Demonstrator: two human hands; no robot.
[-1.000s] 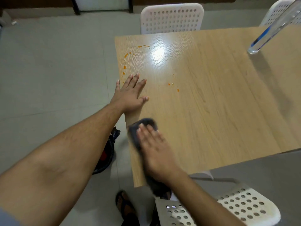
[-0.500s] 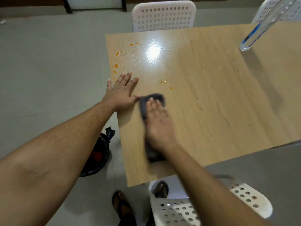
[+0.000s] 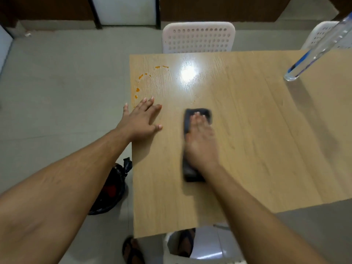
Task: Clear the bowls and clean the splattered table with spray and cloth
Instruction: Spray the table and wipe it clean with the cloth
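No bowls show anywhere on the tabletop [image 3: 266, 149], so the clearing part looks done; the wiping is under way and not finished.

Nearest, the right hand [image 3: 202, 145] lies flat on a dark cloth [image 3: 190, 174], fingers [image 3: 198, 119] straight and pressing it down mid-table rather than gripping it. The hand is blurred, which suggests a wiping stroke.

To the left, the left hand [image 3: 141, 121] rests open and spread on the tabletop at its left edge, holding nothing and apparently bracing.

Just beyond the cloth a few small orange specks [image 3: 195, 97] remain. Farther, near the far-left corner, an arc of orange splatter [image 3: 141, 77] is untouched.

At the far right stands a clear spray bottle [image 3: 304, 60], well apart from both hands.

Left to do, I judge: the specks, then the corner arc.
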